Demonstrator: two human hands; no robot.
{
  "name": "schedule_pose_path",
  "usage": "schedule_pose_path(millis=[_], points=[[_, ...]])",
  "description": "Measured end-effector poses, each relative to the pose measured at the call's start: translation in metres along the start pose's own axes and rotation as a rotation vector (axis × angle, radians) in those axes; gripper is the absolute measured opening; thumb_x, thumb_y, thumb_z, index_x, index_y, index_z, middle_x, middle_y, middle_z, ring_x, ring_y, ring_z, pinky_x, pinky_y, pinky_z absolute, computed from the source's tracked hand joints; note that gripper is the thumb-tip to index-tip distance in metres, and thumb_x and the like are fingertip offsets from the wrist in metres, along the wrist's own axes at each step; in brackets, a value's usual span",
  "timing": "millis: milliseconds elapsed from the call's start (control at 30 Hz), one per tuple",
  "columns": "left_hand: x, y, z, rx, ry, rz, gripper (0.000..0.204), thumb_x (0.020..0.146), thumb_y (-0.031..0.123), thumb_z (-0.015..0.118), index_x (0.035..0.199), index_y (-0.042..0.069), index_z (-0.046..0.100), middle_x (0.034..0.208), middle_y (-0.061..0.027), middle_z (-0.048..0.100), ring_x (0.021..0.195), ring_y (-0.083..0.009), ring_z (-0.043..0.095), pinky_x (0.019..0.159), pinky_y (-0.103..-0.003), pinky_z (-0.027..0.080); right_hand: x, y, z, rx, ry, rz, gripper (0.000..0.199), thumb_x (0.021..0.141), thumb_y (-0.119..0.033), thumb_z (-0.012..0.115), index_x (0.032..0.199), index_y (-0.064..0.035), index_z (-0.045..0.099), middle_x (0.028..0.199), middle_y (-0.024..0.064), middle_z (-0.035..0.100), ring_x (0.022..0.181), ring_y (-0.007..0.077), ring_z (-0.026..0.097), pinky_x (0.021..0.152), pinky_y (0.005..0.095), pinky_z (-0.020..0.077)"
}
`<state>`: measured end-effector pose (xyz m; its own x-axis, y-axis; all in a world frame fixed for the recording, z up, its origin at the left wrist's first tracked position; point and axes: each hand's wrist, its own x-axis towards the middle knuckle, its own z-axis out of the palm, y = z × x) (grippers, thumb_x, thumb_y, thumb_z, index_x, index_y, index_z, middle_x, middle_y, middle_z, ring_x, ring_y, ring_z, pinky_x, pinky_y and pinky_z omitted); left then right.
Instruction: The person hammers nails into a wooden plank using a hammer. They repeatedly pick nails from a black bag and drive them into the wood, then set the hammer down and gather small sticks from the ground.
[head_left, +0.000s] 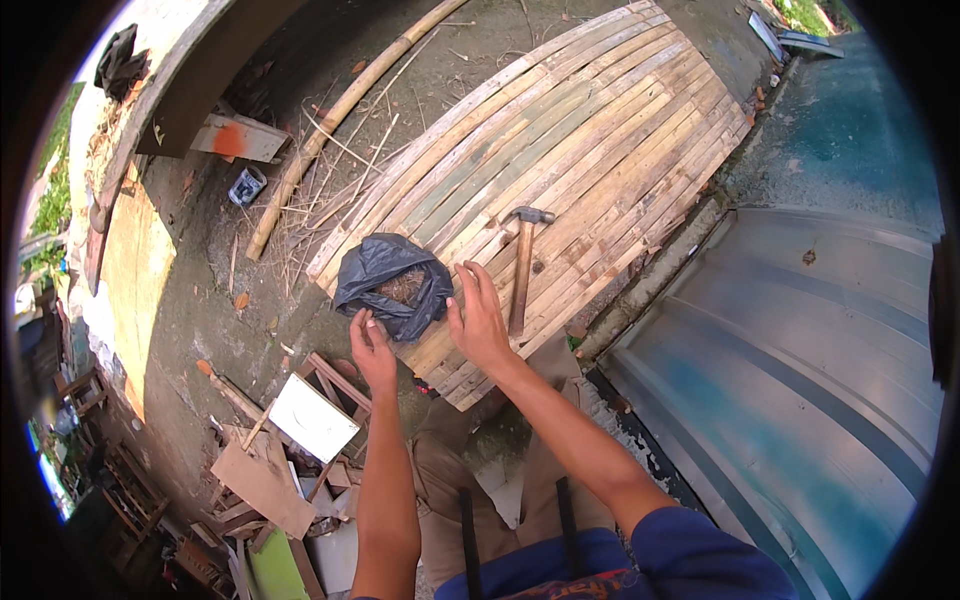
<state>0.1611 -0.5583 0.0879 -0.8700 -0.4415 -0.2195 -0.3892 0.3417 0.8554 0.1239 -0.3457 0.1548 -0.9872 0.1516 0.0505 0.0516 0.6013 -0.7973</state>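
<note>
A black plastic bag [362, 268] lies with its mouth spread on the near left end of a bamboo-slat panel [590, 130]. Inside it is a heap of thin brownish pieces [405, 287], perhaps nails, too small to tell for sure. My left hand [374, 352] is at the bag's near edge, its fingers slightly bent and apart. On the bag's right side, my right hand [480, 318] is open with fingers stretched, close to the plastic. A claw hammer [522, 275] with a wooden handle rests on the slats just right of my right hand.
Corrugated metal sheets [770, 370] stand along the right. Wood scraps and boards [262, 480] are piled at the lower left. Beyond the bag lie a long bamboo pole [325, 135], thin sticks and a paint can [247, 186] on the ground.
</note>
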Motion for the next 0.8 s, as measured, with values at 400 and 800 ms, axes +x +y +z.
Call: schedule_pose_path(millis=[400, 800], points=[[0.027, 0.011, 0.011, 0.03, -0.113, -0.219, 0.031, 0.1, 0.015, 0.065, 0.125, -0.002, 0.059, 0.094, -0.0113, 0.073, 0.07, -0.0159, 0.068, 0.069, -0.033, 0.054, 0.036, 0.018, 0.075, 0.137, -0.468, -0.079, 0.04, 0.087, 0.003, 0.065, 0.126, 0.0032, 0.057, 0.126, 0.0256, 0.056, 0.116, 0.0466, 0.056, 0.098, 0.0483, 0.0486], [0.042, 0.028, 0.03, 0.462, -0.103, -0.216, 0.05, 0.084, 0.015, 0.076, 0.125, 0.0, 0.052, 0.081, -0.0132, 0.071, 0.079, -0.0363, 0.071, 0.078, -0.049, 0.054, 0.037, 0.021, 0.109, -0.119, -0.407, -0.342, 0.026, 0.084, -0.006, 0.069, 0.109, -0.006, 0.073, 0.105, 0.0172, 0.063, 0.106, 0.0351, 0.059, 0.09, 0.047, 0.0437]])
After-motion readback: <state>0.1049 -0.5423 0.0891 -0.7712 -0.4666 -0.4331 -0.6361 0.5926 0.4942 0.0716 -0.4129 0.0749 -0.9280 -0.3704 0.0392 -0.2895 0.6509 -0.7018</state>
